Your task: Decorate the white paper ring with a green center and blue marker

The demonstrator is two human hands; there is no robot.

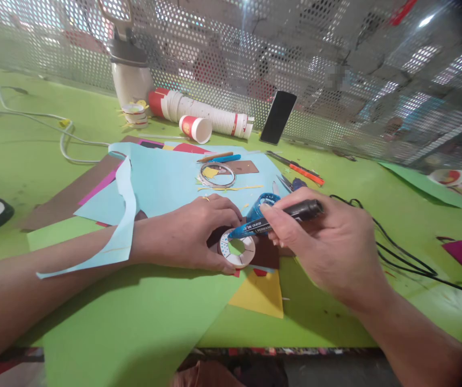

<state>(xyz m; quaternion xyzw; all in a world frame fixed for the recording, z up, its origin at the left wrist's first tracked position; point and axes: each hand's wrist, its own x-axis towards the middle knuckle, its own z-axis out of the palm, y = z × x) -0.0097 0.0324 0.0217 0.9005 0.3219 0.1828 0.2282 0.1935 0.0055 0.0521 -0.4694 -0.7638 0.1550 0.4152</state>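
My left hand (202, 231) grips a small white paper ring (248, 256) between thumb and fingers, keeping it flat over the paper pile. Short dark lines divide the ring's face into sections, and blue dots fill its left side. In my right hand (335, 242) is a permanent marker (287, 217), slanted, its blue tip at the ring's upper left edge. Just behind the marker sits a blue see-through round object (269, 200), partly hidden by my fingers. A curled light blue paper strip (125, 196) lies across my left forearm.
Light blue paper (162, 177), green paper (134, 312) and yellow paper (267, 301) overlap beneath my hands. Farther back are a bangle-like ring (217, 176), an orange cutter (306, 174), stacked paper cups (202, 112), a phone (278, 117) and a white bottle (132, 80). Black cable (408, 263) runs right.
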